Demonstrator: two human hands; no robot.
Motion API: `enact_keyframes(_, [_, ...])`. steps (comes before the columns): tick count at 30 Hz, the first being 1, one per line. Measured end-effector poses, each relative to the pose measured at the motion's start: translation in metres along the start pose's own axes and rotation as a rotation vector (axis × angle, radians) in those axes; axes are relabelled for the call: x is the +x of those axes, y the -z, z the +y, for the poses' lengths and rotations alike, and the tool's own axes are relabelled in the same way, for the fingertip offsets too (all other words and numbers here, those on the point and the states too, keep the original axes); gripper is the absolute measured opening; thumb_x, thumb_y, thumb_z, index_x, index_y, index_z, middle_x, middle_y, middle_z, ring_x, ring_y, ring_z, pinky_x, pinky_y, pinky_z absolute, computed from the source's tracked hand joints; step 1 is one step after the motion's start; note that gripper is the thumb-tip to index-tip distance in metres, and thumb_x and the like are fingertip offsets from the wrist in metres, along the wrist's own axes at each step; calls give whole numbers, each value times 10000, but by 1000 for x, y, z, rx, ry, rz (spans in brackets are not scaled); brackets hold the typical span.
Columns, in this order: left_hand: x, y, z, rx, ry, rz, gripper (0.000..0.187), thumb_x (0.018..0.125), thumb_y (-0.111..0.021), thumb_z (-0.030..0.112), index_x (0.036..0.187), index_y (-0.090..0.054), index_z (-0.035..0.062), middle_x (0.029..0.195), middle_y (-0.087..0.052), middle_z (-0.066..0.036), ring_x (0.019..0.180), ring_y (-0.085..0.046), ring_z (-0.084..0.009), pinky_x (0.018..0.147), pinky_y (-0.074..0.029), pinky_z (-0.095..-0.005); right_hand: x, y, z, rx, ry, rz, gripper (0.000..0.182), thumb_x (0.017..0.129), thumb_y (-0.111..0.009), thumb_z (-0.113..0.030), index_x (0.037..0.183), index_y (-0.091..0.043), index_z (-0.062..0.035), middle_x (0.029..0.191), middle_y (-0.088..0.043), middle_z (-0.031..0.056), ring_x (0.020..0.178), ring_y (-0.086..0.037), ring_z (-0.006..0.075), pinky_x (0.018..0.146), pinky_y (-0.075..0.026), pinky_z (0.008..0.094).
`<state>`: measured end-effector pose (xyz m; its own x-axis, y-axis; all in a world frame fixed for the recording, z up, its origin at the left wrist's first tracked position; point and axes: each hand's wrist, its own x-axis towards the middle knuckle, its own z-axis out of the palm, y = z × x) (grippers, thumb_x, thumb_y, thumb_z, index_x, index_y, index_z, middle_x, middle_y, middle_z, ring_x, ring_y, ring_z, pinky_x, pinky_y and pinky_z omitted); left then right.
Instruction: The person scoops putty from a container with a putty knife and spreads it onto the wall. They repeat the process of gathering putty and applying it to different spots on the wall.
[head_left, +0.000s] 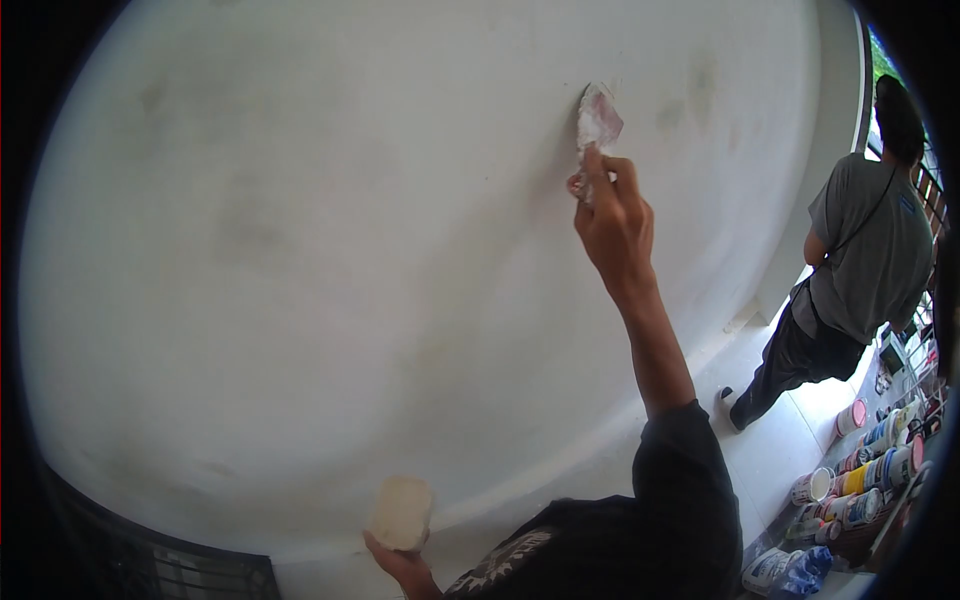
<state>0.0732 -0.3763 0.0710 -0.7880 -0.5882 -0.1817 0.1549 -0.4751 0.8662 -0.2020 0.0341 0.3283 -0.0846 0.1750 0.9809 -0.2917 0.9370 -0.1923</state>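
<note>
My right hand (615, 215) is raised to the white wall (360, 260), its fingers wrapped round the handle of a putty knife (600, 120). White paste coats the putty knife's blade, and its tip is right at the wall surface. Lower down, my left hand (405, 565) grips a pale beige rounded block (402, 512) from below, close to the wall's foot. The handle is mostly hidden behind my right fingers. Greyish smudges and small dark specks mark the wall around the blade.
A person (865, 230) in a grey shirt stands at the right, facing away. Several paint buckets (812, 487) crowd the tiled floor (735, 455) at lower right, beside a blue plastic bag (803, 570). A dark window grille (190, 570) lies at lower left.
</note>
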Motion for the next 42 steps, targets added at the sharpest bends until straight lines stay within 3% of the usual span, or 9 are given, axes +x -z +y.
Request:
enact_keyframes(14, [-11,-26,8,-4,27,19,624,1003,-275,529,1371,-428,49,1293,-542,-124,1144,-564,-314,805,-528,-468,13,10,12,28,43,37,349,791,-676,56,1137,-665,11,913,-596,96,675,-651,199,524,-552,304])
enact_keyframes(20, [-7,-9,-5,2,19,-17,627,951,-364,599,1372,-446,142,1315,-555,-70,1132,-578,-301,760,-501,-498,8,31,-2,99,21,71,368,788,-670,67,1153,-654,21,913,-590,93,643,-625,186,526,-554,311])
enact_keyframes(22, [-15,-19,4,-12,35,1,589,1019,-263,485,1377,-414,42,1297,-535,-130,1152,-562,-314,824,-535,-484,18,32,2,36,-10,159,395,776,-650,101,1163,-648,26,922,-592,101,660,-627,177,529,-544,307])
enact_keyframes(26, [-12,-21,8,-2,21,26,585,1020,-260,483,1371,-417,42,1295,-534,-128,1155,-561,-311,822,-537,-480,10,10,-3,47,59,-52,404,778,-635,113,1169,-655,12,936,-585,106,643,-615,158,496,-505,285])
enact_keyframes(28, [-7,-15,6,7,1,-7,621,953,-353,591,1370,-449,141,1315,-557,-71,1138,-577,-307,759,-504,-501,14,16,-6,83,62,9,420,767,-641,114,1173,-654,8,951,-584,102,630,-610,155,497,-506,286])
enact_keyframes(32, [-12,-14,6,59,-2,18,625,950,-356,592,1373,-446,141,1310,-561,-73,1138,-580,-309,764,-506,-500,25,22,-9,120,84,104,478,737,-650,133,1187,-660,-29,1014,-581,92,590,-577,147,494,-501,278])
enact_keyframes(35, [-5,-8,7,-17,-12,37,584,1019,-272,489,1357,-428,40,1295,-532,-137,1161,-558,-312,879,-518,-481,27,13,-7,90,144,144,504,723,-650,153,1185,-668,-46,1041,-577,93,608,-571,147,498,-501,274])
enact_keyframes(37, [-8,-12,9,7,10,34,623,951,-351,590,1366,-454,137,1306,-565,-74,1130,-586,-305,751,-513,-483,28,11,-4,81,160,151,516,713,-650,163,1182,-672,-53,1050,-575,94,623,-572,147,504,-504,271])
enact_keyframes(42, [-2,-6,7,37,-31,42,614,953,-349,586,1356,-460,136,1294,-574,-72,1113,-594,-303,736,-513,-481,27,2,11,151,77,182,554,692,-617,195,1168,-689,-78,1074,-563,98,651,-565,134,553,-521,277])
